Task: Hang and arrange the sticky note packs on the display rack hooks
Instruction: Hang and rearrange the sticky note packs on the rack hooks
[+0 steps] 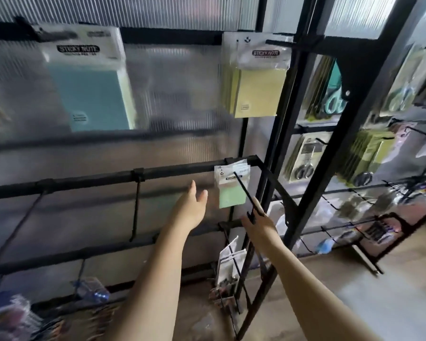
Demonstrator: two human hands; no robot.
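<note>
**Green sticky notes on the right-hand hook**

The right hand's [257, 223] fingers curl round the outer tip of a long black metal hook [244, 191]; the grasp seems firm, though blur softens the fingertips. The left hand [191, 205] is released, its fingers straight and together and its thumb apart, just left of that hook and touching nothing.

A small pale green sticky note pack [231, 187] in a clear sleeve with a white header hangs far back on the hook, against the black horizontal rail [108, 177] that carries it. Up from the hook, a stack of larger yellow sticky note packs [257, 92] hangs from the top rail. Far up and left of the hook hangs a large blue sticky note pack [89, 94]. Right of the hook, past the black upright frame [305, 173], a second rack holds packaged scissors [304, 163].
</note>
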